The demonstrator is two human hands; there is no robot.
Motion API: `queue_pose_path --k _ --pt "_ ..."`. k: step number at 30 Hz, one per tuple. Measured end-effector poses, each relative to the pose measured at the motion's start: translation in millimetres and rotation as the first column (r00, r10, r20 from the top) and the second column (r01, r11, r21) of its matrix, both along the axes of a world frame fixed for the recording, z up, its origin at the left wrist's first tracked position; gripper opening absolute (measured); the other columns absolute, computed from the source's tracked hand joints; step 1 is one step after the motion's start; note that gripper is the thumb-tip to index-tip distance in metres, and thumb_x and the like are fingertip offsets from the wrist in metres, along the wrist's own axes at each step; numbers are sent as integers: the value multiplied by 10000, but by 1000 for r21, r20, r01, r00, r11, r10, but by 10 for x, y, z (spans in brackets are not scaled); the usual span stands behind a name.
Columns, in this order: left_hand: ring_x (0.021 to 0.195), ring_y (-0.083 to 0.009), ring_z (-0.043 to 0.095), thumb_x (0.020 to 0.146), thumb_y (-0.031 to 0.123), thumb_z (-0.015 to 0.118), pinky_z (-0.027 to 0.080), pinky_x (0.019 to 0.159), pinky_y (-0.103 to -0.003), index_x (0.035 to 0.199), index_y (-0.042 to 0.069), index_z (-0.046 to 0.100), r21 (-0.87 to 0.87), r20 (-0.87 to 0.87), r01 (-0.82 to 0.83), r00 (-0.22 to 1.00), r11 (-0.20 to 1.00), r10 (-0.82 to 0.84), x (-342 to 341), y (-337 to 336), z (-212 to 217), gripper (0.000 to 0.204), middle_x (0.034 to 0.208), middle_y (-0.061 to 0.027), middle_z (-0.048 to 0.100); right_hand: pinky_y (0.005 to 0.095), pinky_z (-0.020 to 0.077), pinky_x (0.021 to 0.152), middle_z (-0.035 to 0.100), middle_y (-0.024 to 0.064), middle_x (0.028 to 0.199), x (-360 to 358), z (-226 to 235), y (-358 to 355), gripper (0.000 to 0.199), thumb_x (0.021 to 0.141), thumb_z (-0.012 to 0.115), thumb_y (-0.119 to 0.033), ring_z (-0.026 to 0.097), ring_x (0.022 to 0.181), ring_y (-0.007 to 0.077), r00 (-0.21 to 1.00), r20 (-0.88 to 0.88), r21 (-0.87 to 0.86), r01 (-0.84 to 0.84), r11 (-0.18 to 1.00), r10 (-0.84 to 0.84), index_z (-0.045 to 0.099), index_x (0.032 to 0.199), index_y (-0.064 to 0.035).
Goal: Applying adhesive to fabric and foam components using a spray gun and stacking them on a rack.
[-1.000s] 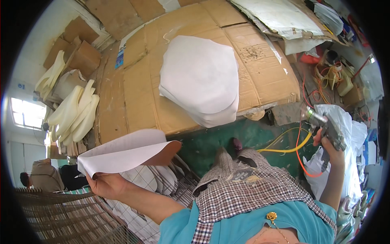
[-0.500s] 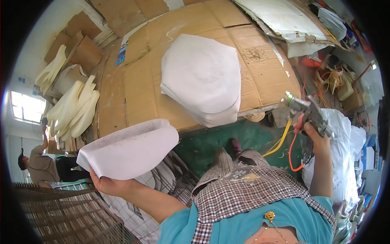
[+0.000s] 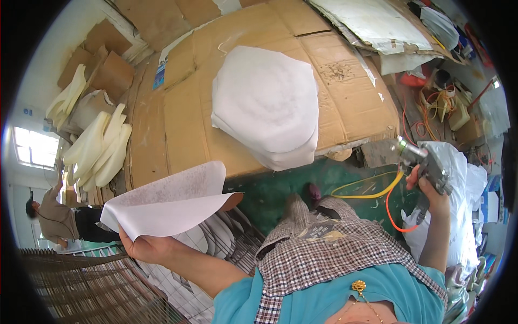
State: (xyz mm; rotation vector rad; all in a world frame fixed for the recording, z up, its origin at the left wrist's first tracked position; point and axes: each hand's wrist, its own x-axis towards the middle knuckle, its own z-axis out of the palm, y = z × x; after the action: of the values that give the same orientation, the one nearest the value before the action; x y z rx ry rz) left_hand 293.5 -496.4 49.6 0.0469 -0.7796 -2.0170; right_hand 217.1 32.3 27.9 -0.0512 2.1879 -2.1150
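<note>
My left hand (image 3: 141, 245) pinches the near left corner of a pale, flexible sheet (image 3: 162, 218). The sheet is folded over on itself, its speckled inner face partly showing and a brown patch at its right tip. In my right hand (image 3: 429, 189) is a spray gun (image 3: 423, 161), held off to the right with its nozzle end toward the table. A yellow hose (image 3: 393, 186) and an orange hose (image 3: 393, 216) hang from the gun. A stack of similar pale sheets (image 3: 267, 102) lies on the cardboard-covered table (image 3: 183, 119), with faint speckled rings on the top one.
Cream foam pieces (image 3: 102, 148) pile up at the left, near cardboard boxes (image 3: 113, 73). Below my left arm stands a wire rack (image 3: 86, 281) with flat pieces (image 3: 218, 237) beside it. White plastic bags (image 3: 458, 205) sit at the right. Another person (image 3: 59, 218) stands far left.
The sheet in my left hand has opened wider, its right end splitting into two flaps. My right hand has moved the spray gun rightward and slightly down, away from the table.
</note>
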Motion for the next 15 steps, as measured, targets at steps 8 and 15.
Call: queue_pose_path --k 8,15 --pt "954 -275 570 868 159 414 485 796 -415 1111 -67 511 10 96 -184 979 983 182 -115 147 121 346 1071 -177 564 310 473 655 551 85 770 -70 29 -196 492 746 666 -227 558 669 170 999 -38 28 -22 999 23 446 1118 8" --pt "918 -271 586 854 186 436 495 771 -419 1115 -30 525 23 184 -119 976 993 113 -144 165 152 350 1048 -148 573 287 479 651 570 67 797 -68 -28 -169 552 733 684 -165 562 695 150 986 -73 -63 -157 986 152 427 1183 27"
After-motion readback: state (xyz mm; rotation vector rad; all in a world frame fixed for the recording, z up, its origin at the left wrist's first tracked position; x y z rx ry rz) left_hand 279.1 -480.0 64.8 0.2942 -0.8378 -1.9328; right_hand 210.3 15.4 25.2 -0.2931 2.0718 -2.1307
